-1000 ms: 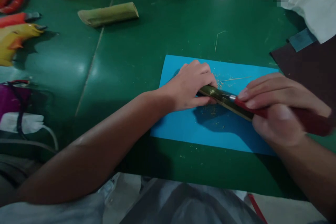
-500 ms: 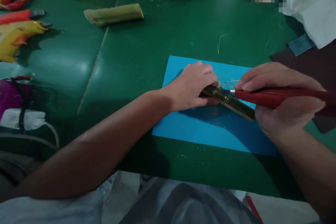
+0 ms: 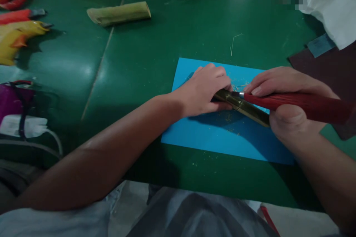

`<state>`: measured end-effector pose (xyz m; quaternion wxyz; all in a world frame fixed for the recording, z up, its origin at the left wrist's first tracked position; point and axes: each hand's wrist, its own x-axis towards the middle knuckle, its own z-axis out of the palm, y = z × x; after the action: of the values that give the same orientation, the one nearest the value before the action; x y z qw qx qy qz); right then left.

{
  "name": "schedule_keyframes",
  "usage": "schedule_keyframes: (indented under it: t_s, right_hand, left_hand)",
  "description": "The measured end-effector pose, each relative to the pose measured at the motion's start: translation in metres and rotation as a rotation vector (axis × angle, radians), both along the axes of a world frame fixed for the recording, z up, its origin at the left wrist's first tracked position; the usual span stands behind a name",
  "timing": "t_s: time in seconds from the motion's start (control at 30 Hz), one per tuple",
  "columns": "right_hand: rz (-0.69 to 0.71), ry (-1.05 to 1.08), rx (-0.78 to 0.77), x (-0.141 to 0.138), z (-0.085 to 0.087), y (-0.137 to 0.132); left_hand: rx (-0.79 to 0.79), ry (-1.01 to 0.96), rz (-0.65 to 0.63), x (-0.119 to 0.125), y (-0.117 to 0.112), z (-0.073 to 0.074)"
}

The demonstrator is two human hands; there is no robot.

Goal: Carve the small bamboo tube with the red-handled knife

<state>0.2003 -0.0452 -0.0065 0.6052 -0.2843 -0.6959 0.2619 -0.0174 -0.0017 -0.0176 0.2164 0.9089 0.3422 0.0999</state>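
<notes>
Gripping the likely light, stiff, slick bamboo tube (image 3: 251, 112) toward the near edge of the tabletop (image 3: 222, 177), the left hand (image 3: 205, 90) best holds clear of the red-handled tool (image 3: 303, 106) grasped in the right hand (image 3: 293, 80).

A glossy, dark olive-green, slender bamboo-like rod (image 3: 253, 112) slants over a bright blue sheet (image 3: 189, 131), right end lower in view, with pale scratches and a thin dark line across it. A long red-handled carving tool with a silver collar (image 3: 294, 104) points leftward, its dark tip at the scratches.
</notes>
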Motion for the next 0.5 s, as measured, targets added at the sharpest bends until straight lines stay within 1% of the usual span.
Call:
schedule_keyframes:
  t_s: [0.17, 0.3, 0.33, 0.4, 0.47, 0.5]
  right_hand:
    - [-0.001, -0.021, 0.005, 0.0, 0.0, 0.0015]
    - [0.018, -0.026, 0.052, -0.0008, -0.0003, 0.0026]
    - [0.016, -0.036, 0.046, -0.0007, 0.0006, 0.0022]
    - [0.014, -0.07, -0.015, 0.0005, 0.0033, 0.0007]
    - [0.033, -0.08, -0.07, 0.0026, 0.0064, -0.001]
    - [0.047, -0.077, -0.073, 0.004, 0.0078, -0.0018]
  left_hand:
    - [-0.006, -0.006, 0.005, -0.0004, 0.0002, -0.0012]
    - [-0.02, 0.001, 0.004, -0.0008, 0.0006, -0.0007]
    - [-0.02, 0.003, 0.001, -0.0009, 0.0007, -0.0004]
    - [-0.02, -0.001, -0.004, -0.0011, 0.0007, 0.0004]
    - [-0.029, 0.002, -0.004, -0.0013, 0.0006, 0.0014]
    - [-0.032, 0.008, -0.002, -0.0014, 0.0005, 0.0018]
